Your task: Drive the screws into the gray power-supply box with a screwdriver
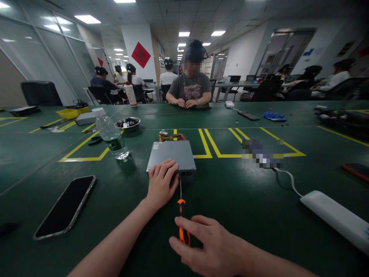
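Observation:
A grey metal computer power supply [173, 152] lies on the green table in front of me, its bundle of coloured cables [173, 136] at the far side. My left hand [163, 181] rests on its near left part, fingers over the top and thumb down by the front face. An orange and black screwdriver [181, 204] points away from me, its thin shaft reaching the front face beside my left thumb. Around its handle are the fingers of my right hand [211, 240], index finger and thumb loosely curled. The screwdriver's tip is too small to make out.
To the left are a phone [66, 207], a water bottle [112, 134] and a metal bowl [128, 124] of small parts. At right lie a white power strip [334, 217] with its cord and a blurred-out object [262, 154]. A person [190, 82] sits opposite.

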Demonstrator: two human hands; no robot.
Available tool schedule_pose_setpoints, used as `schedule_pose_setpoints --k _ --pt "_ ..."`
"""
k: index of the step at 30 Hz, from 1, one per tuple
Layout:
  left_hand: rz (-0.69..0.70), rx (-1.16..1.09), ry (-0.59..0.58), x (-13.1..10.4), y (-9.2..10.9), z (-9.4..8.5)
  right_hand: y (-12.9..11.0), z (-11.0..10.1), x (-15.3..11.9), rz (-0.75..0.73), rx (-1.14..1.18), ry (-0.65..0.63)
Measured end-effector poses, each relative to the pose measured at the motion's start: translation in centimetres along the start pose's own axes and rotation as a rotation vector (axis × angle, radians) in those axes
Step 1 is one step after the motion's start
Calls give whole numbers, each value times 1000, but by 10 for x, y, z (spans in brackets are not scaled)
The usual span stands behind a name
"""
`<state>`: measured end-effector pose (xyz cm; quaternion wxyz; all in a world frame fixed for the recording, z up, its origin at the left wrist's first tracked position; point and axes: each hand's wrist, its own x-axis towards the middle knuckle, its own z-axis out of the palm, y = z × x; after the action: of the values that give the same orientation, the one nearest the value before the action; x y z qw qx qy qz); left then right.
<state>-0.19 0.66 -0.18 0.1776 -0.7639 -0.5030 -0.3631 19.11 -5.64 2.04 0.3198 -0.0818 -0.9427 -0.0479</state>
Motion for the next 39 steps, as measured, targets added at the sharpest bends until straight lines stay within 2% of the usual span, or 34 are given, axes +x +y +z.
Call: schedule_pose_setpoints --k 5,7,14,20,27,33,35,39 --pt "-4 -1 -7 0 0 0 2 3 -5 -10 4 157" --pt "-5 1 -6 0 0 0 2 3 -7 18 29 182" --pt "-2 -1 -13 0 -1 -1 2 -1 -1 -20 -18 22" --pt "-5 2 -12 -1 -1 0 3 5 -11 3 -11 171" --pt "-2 6 -6 0 0 0 1 -5 0 -13 -15 47" --pt "0 2 -6 -1 0 -1 5 0 -8 20 -3 182" --pt "1 2 -2 -1 0 -1 5 0 -8 32 4 170" --pt "2 5 -4 -1 0 0 3 -4 -1 24 -7 42"
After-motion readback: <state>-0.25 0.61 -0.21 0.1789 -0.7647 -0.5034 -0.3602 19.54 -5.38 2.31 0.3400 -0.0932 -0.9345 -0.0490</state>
